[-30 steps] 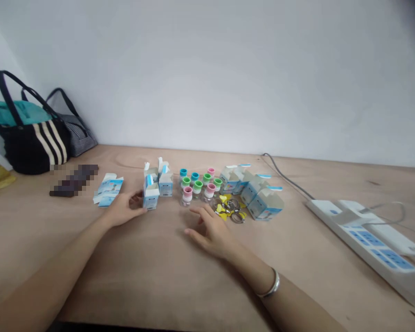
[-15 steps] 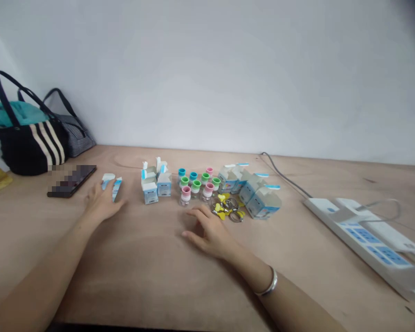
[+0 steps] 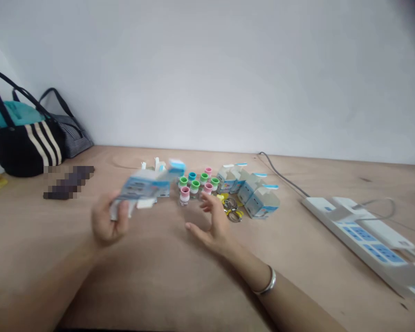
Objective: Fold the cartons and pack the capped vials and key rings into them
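My left hand [image 3: 108,220] is closed on a flattened blue-and-white carton [image 3: 141,188], holding it raised above the wooden table [image 3: 159,276]; the carton is blurred by motion. To its right, my right hand [image 3: 210,221] is lifted off the table with fingers spread and holds nothing. Behind the hands stand several small vials [image 3: 193,184] with green, pink and blue caps. Left of the vials, partly hidden by the carton, are upright small boxes [image 3: 157,166]. Right of the vials lie open folded boxes [image 3: 256,193]. Yellow tags on metal rings [image 3: 232,208] lie in front of them.
A black striped bag [image 3: 24,138] and a grey striped bag [image 3: 71,133] sit at the far left against the wall. A dark flat blurred object [image 3: 68,182] lies near them. A white and blue power strip [image 3: 363,235] with its cable lies on the right.
My left hand picked the flat carton up from the table at the left and carried it right and upward. My right hand rose off the table and opened.
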Tool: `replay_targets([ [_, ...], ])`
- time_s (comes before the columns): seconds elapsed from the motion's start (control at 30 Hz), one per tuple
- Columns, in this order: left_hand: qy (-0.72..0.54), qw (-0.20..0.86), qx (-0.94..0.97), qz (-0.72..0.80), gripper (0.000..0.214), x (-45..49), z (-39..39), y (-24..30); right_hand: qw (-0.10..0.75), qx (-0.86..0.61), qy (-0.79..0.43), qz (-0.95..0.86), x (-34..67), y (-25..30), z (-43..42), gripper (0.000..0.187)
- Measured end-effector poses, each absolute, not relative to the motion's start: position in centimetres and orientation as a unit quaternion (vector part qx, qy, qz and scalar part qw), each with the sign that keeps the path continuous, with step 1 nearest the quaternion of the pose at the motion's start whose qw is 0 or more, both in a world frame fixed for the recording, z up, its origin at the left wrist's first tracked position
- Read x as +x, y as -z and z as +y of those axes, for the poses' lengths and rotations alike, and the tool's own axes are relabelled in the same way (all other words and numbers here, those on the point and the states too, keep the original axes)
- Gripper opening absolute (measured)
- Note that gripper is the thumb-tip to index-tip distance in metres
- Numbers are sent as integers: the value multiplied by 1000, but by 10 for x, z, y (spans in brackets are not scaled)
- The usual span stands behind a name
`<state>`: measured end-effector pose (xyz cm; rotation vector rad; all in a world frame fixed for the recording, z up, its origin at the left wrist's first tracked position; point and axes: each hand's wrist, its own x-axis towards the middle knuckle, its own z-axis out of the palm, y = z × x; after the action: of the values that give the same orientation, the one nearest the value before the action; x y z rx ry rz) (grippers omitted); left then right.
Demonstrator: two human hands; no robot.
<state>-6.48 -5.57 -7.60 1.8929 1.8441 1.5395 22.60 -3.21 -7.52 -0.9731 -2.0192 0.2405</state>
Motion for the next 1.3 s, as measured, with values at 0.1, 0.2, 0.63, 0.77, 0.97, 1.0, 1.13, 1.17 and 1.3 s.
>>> replay_targets([
  [0.1,-486,151,684,522,33,-23,-66,83,486,-358,-32,-796,231,69,-33,102],
  [0.2,-407,338,706,471,33,-3,-60,87,396,-310,-35,-863,234,64,-34,102],
  [0.63,-355,491,656,451,34,-12,-49,87,191,-295,-189,-917,230,65,-33,76],
  [0.77,-353,535,653,404,34,-21,-50,93,215,-315,-204,-902,232,63,-29,58],
  [0.97,-344,423,700,461,25,-11,-45,104,223,-335,-207,-892,228,64,-28,58],
  [1.0,-340,391,719,463,21,-8,-45,104,227,-338,-203,-891,227,65,-29,57],
  [1.13,-358,335,752,441,16,-3,-46,100,237,-342,-195,-888,225,65,-29,55],
  [1.17,-372,356,736,439,22,-3,-47,100,240,-340,-194,-888,225,65,-29,54],
  [1.3,-421,504,634,408,43,-5,-51,97,246,-329,-194,-891,225,63,-30,55],
])
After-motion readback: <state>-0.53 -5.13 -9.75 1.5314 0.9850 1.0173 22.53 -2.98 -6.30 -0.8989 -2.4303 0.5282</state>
